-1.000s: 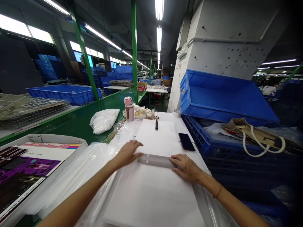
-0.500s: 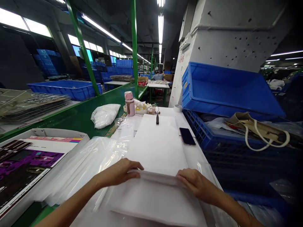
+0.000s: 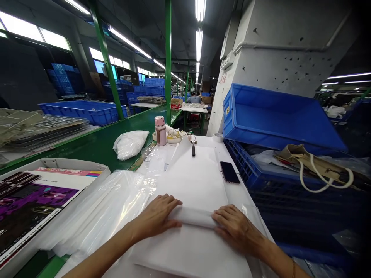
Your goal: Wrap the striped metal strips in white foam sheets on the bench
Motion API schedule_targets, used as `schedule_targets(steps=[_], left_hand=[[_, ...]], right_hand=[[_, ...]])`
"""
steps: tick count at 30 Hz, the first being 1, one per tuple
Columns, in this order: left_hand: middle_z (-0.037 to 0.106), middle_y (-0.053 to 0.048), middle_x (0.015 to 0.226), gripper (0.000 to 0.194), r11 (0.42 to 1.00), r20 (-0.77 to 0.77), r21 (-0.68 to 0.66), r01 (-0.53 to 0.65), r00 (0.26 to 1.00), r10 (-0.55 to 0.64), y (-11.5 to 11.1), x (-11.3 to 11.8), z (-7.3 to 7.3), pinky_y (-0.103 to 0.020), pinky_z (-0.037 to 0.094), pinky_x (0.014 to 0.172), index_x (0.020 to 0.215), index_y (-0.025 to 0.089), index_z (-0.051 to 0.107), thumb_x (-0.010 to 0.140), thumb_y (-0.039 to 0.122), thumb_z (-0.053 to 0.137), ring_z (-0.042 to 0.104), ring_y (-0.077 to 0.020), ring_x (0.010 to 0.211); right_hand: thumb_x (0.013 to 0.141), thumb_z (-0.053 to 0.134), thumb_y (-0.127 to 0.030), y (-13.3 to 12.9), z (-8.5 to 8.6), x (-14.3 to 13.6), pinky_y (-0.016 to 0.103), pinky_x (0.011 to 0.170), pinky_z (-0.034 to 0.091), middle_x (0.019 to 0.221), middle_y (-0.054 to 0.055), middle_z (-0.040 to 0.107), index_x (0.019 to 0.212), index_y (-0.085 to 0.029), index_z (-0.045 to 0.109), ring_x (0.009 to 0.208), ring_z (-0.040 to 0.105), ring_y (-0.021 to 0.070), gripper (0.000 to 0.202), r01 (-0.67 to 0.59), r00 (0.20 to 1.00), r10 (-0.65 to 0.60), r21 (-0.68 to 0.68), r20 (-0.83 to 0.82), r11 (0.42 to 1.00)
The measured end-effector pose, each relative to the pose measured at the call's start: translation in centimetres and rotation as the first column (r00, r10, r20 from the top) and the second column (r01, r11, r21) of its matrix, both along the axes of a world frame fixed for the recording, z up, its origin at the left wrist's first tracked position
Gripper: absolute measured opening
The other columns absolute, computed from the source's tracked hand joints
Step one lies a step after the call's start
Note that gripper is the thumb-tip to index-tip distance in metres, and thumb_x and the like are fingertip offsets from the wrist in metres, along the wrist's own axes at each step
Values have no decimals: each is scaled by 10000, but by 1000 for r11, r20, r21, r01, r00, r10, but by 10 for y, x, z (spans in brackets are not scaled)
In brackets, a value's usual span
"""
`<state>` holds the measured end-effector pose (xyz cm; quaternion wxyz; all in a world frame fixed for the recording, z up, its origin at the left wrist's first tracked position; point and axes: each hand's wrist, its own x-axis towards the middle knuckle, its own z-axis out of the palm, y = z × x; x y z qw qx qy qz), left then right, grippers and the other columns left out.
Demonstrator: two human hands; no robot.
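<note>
A long sheet of white paper (image 3: 199,181) runs lengthwise along the white table. Its near part is curled into a roll (image 3: 197,217) lying crosswise over more white sheets. My left hand (image 3: 159,216) is closed around the roll's left end, thumb on the near side and fingers over the top. At the right end, my right hand (image 3: 239,229) has its fingers wrapped over the roll. A small tool with a black handle (image 3: 193,150) rests on the paper's far part, where the far left corner curls up. Clear plastic sleeves (image 3: 107,208) lie beside my left forearm.
A phone (image 3: 229,172) lies along the table's right side. A pink bottle (image 3: 160,133) and a white plastic bag (image 3: 130,144) stand further off. Blue crates (image 3: 278,116) with a beige bag (image 3: 311,164) line the right. At left is a grey tray (image 3: 106,173) of printed sheets.
The paper's near part is rolled further, and both hands have shifted their grip over the roll. The sheet's far left corner has lifted. The camera has tilted up slightly.
</note>
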<state>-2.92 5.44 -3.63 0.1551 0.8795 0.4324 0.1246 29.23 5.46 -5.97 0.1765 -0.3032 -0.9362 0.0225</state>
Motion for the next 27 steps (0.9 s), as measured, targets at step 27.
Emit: schedule_targets(steps=[27], left_hand=[[686,-37,970,448,999,-97,33,-24,995,27,10,1,8,-291,430,708,1314,321,513,987,464,243,649,-221,865]], right_hand=[[989,349,-362,3,18,-4,323,753,434,772,24,631,863,-200,659,747,577,175,371,229,959,-281,-475,-41,850]])
